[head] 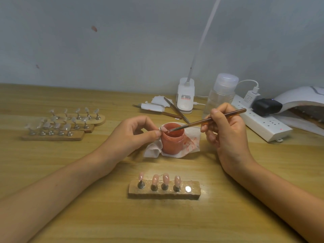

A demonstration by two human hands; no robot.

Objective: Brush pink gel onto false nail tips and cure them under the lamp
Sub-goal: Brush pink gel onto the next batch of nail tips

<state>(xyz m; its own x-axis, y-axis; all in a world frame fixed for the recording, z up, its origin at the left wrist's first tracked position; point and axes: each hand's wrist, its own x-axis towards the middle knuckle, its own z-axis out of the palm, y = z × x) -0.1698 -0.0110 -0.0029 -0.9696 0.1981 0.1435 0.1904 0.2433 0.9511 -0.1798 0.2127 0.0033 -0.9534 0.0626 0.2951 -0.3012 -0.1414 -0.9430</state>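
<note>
My left hand [138, 133] pinches a small nail tip on its stand [163, 129] just over the rim of the open pink gel jar [172, 138]. My right hand [226, 127] grips a long brown brush [206, 121], whose tip touches the nail tip above the jar. The jar sits on a pink-stained white tissue [191, 143]. In front of me a wooden holder [164, 189] carries several pink-coated nail tips [165, 178] and has one bare metal spot at its right end. The white curing lamp [305, 100] stands at the far right.
Three wooden holders with several clear nail tips [64, 124] lie at the left. Behind the jar are spare brushes and tissue scraps [163, 106], a white desk lamp base [185, 96], a clear pump bottle [221, 95] and a white power strip [263, 120] with plugs.
</note>
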